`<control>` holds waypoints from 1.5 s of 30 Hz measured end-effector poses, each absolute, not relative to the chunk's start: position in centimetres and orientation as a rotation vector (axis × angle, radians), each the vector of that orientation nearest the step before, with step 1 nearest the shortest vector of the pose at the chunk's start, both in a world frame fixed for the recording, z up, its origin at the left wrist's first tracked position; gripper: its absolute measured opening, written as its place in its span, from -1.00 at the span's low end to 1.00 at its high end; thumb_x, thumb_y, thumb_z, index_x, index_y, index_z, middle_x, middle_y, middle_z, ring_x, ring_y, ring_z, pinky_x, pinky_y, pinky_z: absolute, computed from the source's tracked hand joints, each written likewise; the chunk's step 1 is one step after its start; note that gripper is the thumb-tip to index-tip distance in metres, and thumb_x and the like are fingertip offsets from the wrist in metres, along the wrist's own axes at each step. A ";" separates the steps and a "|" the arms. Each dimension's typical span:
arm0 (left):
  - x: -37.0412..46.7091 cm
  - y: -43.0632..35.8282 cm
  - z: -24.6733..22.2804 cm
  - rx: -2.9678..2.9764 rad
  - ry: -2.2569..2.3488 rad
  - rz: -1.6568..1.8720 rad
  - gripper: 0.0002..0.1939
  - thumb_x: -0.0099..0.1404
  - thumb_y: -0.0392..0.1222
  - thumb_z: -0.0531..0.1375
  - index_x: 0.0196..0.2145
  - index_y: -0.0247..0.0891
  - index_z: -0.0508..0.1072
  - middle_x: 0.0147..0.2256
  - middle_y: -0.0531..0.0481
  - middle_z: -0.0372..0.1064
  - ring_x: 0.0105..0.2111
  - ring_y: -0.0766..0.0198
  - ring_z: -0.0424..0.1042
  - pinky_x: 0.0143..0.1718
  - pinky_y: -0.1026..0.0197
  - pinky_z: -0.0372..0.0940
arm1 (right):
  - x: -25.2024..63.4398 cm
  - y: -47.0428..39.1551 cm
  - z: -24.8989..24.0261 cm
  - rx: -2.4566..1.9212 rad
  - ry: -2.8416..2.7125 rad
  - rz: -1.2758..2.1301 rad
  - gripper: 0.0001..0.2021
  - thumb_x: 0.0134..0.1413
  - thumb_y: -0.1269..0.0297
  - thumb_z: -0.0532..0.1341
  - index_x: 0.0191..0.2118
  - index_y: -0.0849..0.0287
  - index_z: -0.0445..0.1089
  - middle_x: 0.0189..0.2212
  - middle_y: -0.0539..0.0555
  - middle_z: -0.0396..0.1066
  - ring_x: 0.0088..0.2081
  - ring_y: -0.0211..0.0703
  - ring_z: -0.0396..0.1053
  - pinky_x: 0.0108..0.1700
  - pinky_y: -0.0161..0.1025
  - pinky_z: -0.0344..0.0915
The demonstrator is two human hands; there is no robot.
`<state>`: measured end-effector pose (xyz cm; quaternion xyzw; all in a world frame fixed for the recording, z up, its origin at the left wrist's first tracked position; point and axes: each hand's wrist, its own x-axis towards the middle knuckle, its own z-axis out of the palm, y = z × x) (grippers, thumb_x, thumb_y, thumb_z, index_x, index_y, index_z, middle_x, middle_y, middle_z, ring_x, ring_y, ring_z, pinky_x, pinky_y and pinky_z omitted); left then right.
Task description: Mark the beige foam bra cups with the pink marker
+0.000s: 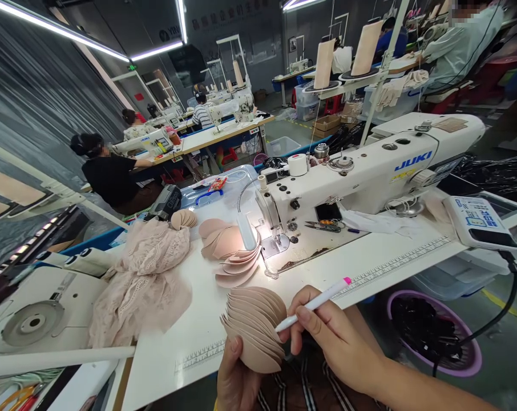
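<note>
Head view: left hand (240, 379) grasps fanned beige bra cups (258, 325) just off the table's front edge; right hand (327, 328) grips white marker pen (316, 301), tip at cup edges. Best practice: steady fan, light strokes, even spacing.

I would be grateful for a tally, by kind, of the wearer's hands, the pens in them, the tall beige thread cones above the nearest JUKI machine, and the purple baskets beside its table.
Hands: 2 (left hand, right hand)
Pen: 1
Beige cones: 2
Purple basket: 1
Total: 6
</note>
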<state>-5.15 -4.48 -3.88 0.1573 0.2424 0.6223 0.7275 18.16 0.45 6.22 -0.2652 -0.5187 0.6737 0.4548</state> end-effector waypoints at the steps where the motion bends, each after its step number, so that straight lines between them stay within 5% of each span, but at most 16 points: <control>1: -5.1 -4.5 -3.8 0.331 0.554 1.379 -0.45 0.45 0.03 0.27 0.34 -0.03 0.45 0.27 -0.18 0.44 0.28 -0.21 0.39 0.42 -0.29 0.14 | 18.1 0.4 6.1 -0.652 -1.256 1.667 -0.57 0.54 -0.19 0.08 -0.13 0.13 0.28 -0.48 0.02 0.50 -0.25 -0.10 0.52 -0.05 -0.13 0.37; 14: -2.9 -4.9 -2.6 0.232 0.720 1.509 -0.26 0.30 0.03 0.39 0.39 0.02 0.36 0.26 -0.15 0.46 0.24 -0.23 0.43 0.39 -0.25 0.21 | 17.7 1.4 5.5 -0.660 -1.191 1.789 -0.54 0.51 -0.21 0.11 -0.17 0.14 0.28 -0.50 0.00 0.51 -0.37 -0.16 0.43 -0.15 -0.19 0.26; 21: -3.8 -4.7 -2.1 0.240 0.640 1.391 -0.53 0.31 0.02 0.38 0.15 -0.09 0.62 0.16 -0.14 0.55 0.17 -0.10 0.52 0.34 -0.14 0.29 | 18.2 1.2 5.1 -0.604 -1.093 1.748 -0.60 0.54 -0.15 0.10 -0.15 0.12 0.28 -0.53 -0.02 0.48 -0.33 -0.10 0.48 -0.12 -0.16 0.30; 28: -3.3 -4.7 -2.1 0.267 0.634 1.415 -0.33 0.34 0.02 0.36 0.36 -0.06 0.40 0.24 -0.19 0.47 0.24 -0.15 0.45 0.41 -0.20 0.19 | 18.4 0.8 5.9 -0.680 -1.257 1.678 -0.54 0.52 -0.21 0.10 -0.15 0.15 0.30 -0.53 -0.03 0.46 -0.42 -0.18 0.37 -0.21 -0.21 0.23; 39: -3.1 -4.7 -2.2 0.240 0.699 1.434 -0.44 0.27 -0.02 0.41 0.22 -0.08 0.57 0.20 -0.18 0.51 0.22 -0.12 0.46 0.41 -0.23 0.15 | 18.3 0.7 6.2 -0.666 -1.245 1.704 -0.55 0.51 -0.20 0.12 -0.17 0.14 0.29 -0.53 -0.03 0.44 -0.43 -0.20 0.38 -0.26 -0.25 0.31; 45: -2.9 -4.5 -1.5 0.251 0.719 1.422 -0.45 0.27 -0.02 0.40 0.20 -0.10 0.58 0.16 -0.18 0.55 0.16 -0.12 0.51 0.34 -0.16 0.30 | 18.7 0.7 6.4 -0.649 -1.204 1.702 -0.55 0.51 -0.20 0.12 -0.19 0.13 0.29 -0.56 -0.04 0.43 -0.45 -0.20 0.37 -0.26 -0.23 0.33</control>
